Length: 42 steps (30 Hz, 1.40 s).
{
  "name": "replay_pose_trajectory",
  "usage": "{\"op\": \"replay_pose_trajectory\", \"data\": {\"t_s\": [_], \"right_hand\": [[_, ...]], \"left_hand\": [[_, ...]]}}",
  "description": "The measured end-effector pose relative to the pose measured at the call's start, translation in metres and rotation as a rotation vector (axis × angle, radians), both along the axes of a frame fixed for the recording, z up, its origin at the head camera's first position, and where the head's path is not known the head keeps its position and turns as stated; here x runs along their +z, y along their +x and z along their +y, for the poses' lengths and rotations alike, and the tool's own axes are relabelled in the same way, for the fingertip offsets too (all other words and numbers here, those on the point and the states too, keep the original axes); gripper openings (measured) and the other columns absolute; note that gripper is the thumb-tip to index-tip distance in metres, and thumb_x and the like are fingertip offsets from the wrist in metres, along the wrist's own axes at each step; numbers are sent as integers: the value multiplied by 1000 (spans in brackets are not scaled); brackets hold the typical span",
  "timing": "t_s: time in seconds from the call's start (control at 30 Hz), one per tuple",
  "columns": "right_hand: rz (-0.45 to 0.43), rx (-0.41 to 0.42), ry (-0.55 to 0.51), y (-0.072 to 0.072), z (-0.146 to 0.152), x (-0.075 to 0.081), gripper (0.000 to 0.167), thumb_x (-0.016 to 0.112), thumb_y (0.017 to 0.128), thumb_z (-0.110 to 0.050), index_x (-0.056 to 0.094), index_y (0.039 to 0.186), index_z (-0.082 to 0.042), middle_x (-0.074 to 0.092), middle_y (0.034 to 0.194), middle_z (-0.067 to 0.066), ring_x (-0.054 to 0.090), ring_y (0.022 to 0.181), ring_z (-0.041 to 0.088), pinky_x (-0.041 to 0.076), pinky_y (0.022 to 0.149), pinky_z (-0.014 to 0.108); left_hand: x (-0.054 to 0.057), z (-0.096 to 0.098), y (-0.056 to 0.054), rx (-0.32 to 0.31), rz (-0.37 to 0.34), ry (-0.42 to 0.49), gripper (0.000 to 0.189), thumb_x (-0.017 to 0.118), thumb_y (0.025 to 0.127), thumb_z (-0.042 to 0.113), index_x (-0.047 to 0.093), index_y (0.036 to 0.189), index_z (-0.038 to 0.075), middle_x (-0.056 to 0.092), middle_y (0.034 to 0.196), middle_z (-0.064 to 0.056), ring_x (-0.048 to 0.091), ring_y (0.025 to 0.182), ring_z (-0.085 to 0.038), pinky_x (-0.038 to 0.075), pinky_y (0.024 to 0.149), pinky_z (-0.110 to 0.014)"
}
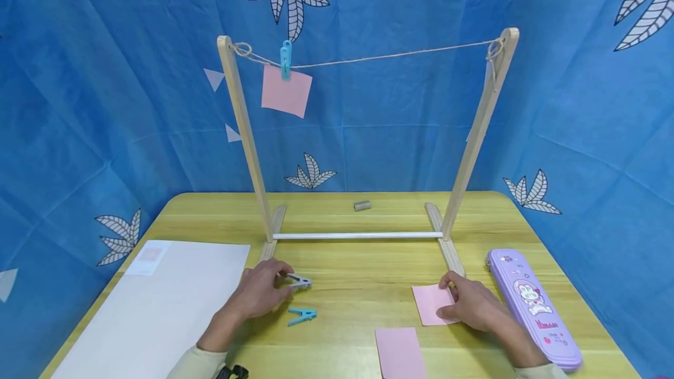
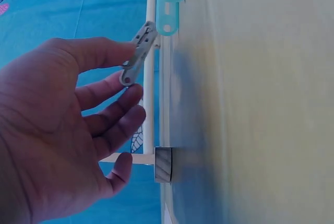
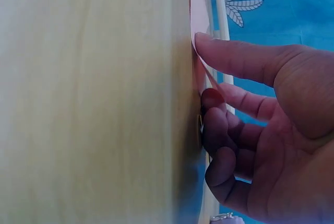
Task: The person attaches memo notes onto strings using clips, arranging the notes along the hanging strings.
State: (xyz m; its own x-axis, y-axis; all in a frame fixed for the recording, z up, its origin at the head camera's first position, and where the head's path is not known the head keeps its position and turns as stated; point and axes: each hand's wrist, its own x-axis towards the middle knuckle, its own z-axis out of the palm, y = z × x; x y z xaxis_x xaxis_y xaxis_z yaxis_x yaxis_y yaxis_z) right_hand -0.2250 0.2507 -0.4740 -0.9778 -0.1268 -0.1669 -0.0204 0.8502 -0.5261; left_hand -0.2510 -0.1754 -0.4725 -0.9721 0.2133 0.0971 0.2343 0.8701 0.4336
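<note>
Between thumb and index finger my left hand (image 1: 260, 290) pinches a grey clothespin (image 1: 300, 281); the left wrist view shows that clothespin (image 2: 139, 51) tilted, the other fingers loosely bent. A blue clothespin (image 1: 302, 315) lies on the table just in front of it. My right hand (image 1: 471, 304) pinches the right side of a pink paper square (image 1: 427, 303). In the right wrist view, the paper (image 3: 200, 10) bends up between thumb and fingers. Another pink paper (image 1: 401, 352) lies nearer. One more pink paper (image 1: 286, 93) hangs from the string under a blue clothespin (image 1: 286, 54).
A wooden frame (image 1: 474, 139) with a string (image 1: 389, 58) between its posts stands at the back. A small grey cylinder (image 1: 362, 206) lies behind its white crossbar (image 1: 358, 236). A white sheet (image 1: 158, 309) covers the left side; a purple case (image 1: 534, 309) lies at right.
</note>
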Motion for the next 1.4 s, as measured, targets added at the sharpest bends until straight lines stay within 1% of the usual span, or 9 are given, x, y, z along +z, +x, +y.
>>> {"op": "replay_pose_trajectory", "data": {"t_s": [0.13,0.23,0.37,0.5,0.67,0.77,0.97,1.17,1.4], "right_hand": [[4,10,-6,-1,-3,2,55,81,74,-19,55,123,-17,58,79,-2,49,67,15,38,60,30],[27,13,-17,-2,-5,3,55,77,78,-16,54,128,-17,59,80,-1,50,69,14,40,62,30],[66,10,-77,-5,-9,4,46,71,84,-13,56,127,-16,58,81,0,50,69,13,40,63,28],[140,-4,-163,-13,-13,5,41,68,87,-10,57,126,-13,55,82,1,47,68,10,40,61,24],[250,-38,-269,-24,-20,17,41,67,88,-9,56,127,-11,45,78,2,38,65,9,34,57,23],[282,-57,-318,-30,-25,24,41,66,90,-10,55,129,-12,45,77,2,38,65,9,33,57,23],[263,-95,-412,-35,-33,36,38,63,94,-16,54,131,-14,55,81,4,45,69,12,38,58,25],[246,-107,-464,-38,-39,43,23,59,97,-27,59,115,-13,58,82,4,46,71,13,39,60,26],[263,-69,-456,-43,-42,54,31,60,95,-36,63,117,-13,65,87,6,52,76,15,41,64,28]], "left_hand": [[2,0,-1,13,46,74,25,76,81,28,69,104,24,64,95,11,58,87,-8,43,80,-35],[4,0,0,8,87,127,27,76,82,27,68,107,23,63,96,12,58,85,-6,46,74,-30],[8,2,-1,2,146,162,30,75,83,27,67,111,20,62,97,11,58,83,-7,45,69,-25],[14,4,-1,21,176,187,31,75,83,27,67,112,18,63,98,8,58,83,-12,43,69,-25],[25,8,-2,35,217,211,31,74,84,28,67,113,18,64,99,4,56,82,-12,39,74,-30],[31,10,-3,21,237,214,29,73,85,28,67,112,18,64,99,4,56,81,-11,39,75,-32],[40,14,-5,8,228,224,29,73,86,29,66,111,18,64,98,4,58,83,-17,42,71,-30],[44,19,-5,8,204,228,28,73,85,29,67,110,18,64,98,4,59,85,-20,43,71,-30],[49,24,-4,9,203,221,27,73,85,30,67,110,20,64,98,4,57,84,-16,42,70,-28]]}}
